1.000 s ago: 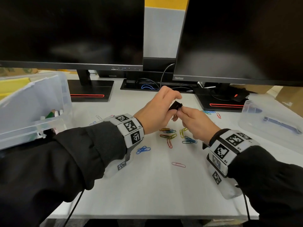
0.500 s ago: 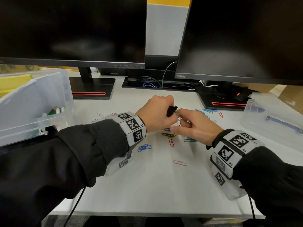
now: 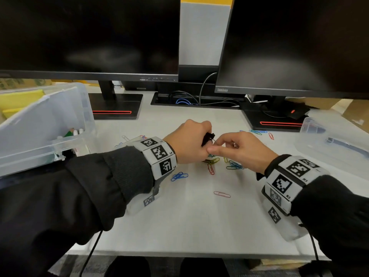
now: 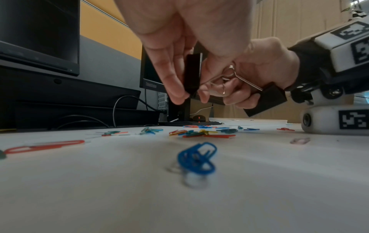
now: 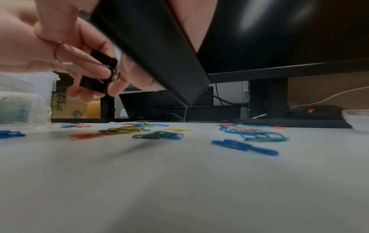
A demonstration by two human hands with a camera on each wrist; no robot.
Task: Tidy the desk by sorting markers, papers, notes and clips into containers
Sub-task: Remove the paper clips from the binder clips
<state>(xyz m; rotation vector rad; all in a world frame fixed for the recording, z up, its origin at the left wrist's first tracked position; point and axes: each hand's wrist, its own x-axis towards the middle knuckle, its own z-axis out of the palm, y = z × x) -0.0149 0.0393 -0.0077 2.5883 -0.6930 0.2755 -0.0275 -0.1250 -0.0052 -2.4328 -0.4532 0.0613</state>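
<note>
Markers (image 3: 74,132) stand in the clear bin (image 3: 60,116) at your left; yellow paper (image 3: 20,98) lies behind. Your left hand (image 3: 186,143) pinches a black binder clip (image 4: 192,73) above the white desk (image 3: 189,220) and scattered paper clips (image 3: 212,160). Your right hand (image 3: 242,150) grips a second binder clip (image 4: 265,99), which shows clearly only from the left wrist. A shallow clear tray (image 3: 337,144) sits at your right.

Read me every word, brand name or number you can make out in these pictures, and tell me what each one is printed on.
"ThinkVision": lower bezel of the right monitor.
"L4" and "L5": beside the square codes on the left wristband.
"R2" and "R3": beside the codes on the right wristband.
Print on the cardboard box behind the clear bin: too blurred to read.
Left monitor button markings: too small.
</note>
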